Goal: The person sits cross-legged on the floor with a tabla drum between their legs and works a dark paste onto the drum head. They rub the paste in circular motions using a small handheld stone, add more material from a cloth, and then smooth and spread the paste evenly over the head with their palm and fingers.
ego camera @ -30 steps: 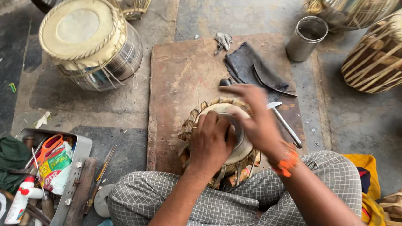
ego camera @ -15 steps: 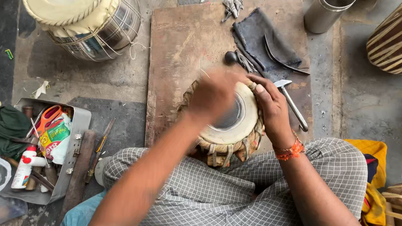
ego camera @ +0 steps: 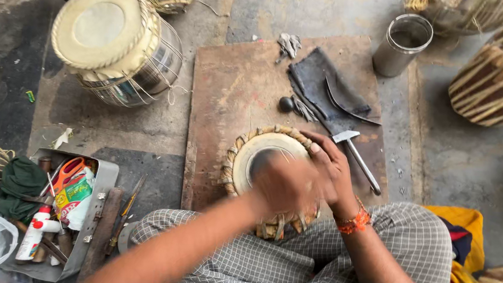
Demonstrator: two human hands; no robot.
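Here, sitting cross-legged on the floor with a small drum [ego camera: 262,160] propped against the checked cloth [ego camera: 289,266] over the lap, its pale skin with a dark round patch facing up. Resting the drum on the near end of a brown wooden board [ego camera: 232,85], which is serving as the surface. Pressing the left hand [ego camera: 287,184] over the drumhead, blurred with motion, so cannot tell how far the fingers are curled or whether anything is held in it. Cupping the right hand [ego camera: 328,166] around the far right rim of the drum, fingers bent over the braided edge and touching it, an orange thread band [ego camera: 354,220] sitting at the wrist.

Lying just beside the right hand, a small hammer [ego camera: 356,154] with a metal head, its handle pointing toward the knee. Lying farther up the board, a dark cloth [ego camera: 323,84] with a curved blade [ego camera: 346,104] on it, and near its left edge a small black ball [ego camera: 285,104]. Standing beyond the board's far right corner, a steel cup [ego camera: 402,42]. Standing well apart to the left, a larger drum [ego camera: 114,41] with a metal body and laced straps. Sitting near the left knee, a metal tray [ego camera: 97,207] holding tools, a white bottle and orange-handled scissors.
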